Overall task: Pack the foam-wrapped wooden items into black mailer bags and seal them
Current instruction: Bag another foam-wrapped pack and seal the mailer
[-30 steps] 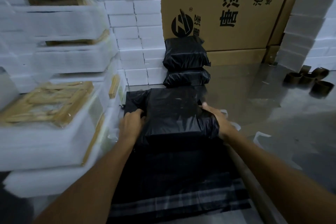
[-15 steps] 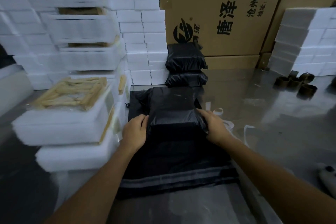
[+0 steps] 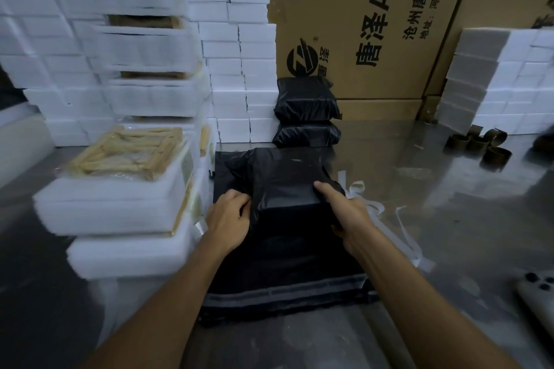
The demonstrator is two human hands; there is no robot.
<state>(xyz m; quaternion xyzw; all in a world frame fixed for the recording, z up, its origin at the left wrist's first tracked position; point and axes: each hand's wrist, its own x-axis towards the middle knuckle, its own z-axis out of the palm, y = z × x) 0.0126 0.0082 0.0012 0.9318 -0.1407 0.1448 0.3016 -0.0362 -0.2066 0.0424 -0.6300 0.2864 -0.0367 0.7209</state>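
A filled black mailer bag (image 3: 287,186) sits on a flat pile of empty black mailer bags (image 3: 284,278) in front of me. My left hand (image 3: 229,217) grips the bag's left side, fingers curled into the plastic. On the right corner my right hand (image 3: 344,210) holds the bag, thumb on top and fingers round its side. Two sealed black bags (image 3: 307,112) are stacked behind, against the carton. At my left stands a pile of foam-wrapped wooden items (image 3: 120,189), the top one showing light wooden sticks (image 3: 129,151).
White foam blocks (image 3: 239,69) are stacked at the back left and at the right (image 3: 491,84). Big brown cartons (image 3: 374,24) form the back wall. Empty brown tape cores (image 3: 479,144) lie at right, white peel strips (image 3: 404,234) beside the bags, a phone (image 3: 536,293) at the right edge.
Both hands slid nearer along the filled bag's sides while the camera view pulled back. The bag stays on the pile of empty mailers.
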